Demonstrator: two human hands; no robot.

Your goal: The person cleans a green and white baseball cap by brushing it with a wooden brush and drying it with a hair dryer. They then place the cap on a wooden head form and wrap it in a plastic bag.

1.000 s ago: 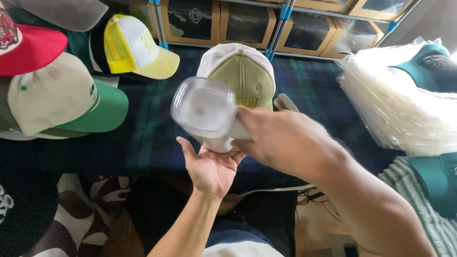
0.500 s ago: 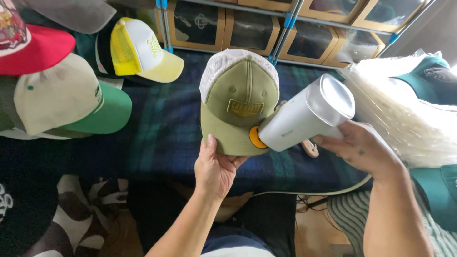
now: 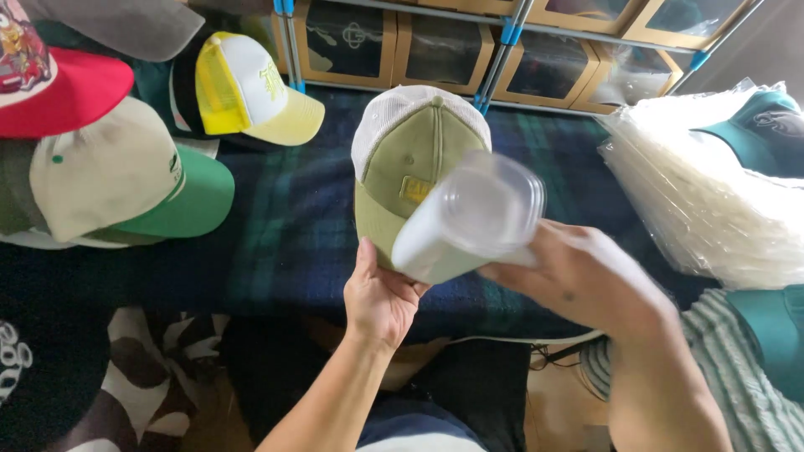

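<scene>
At centre frame, the left hand (image 3: 381, 293) grips the brim of an olive-green cap (image 3: 414, 167) with a white mesh back, thumb on the brim's edge and fingers curled beneath it. The right hand (image 3: 578, 280), at centre right, is closed around a white cylindrical device (image 3: 469, 222) with a clear end, blurred, held over the brim. The cap rests on a dark plaid cloth (image 3: 276, 234). A yellow-and-white cap (image 3: 247, 88) lies at upper left, a beige-and-green cap (image 3: 126, 180) at left. Stacked clear bags (image 3: 703, 192) occupy the right edge.
</scene>
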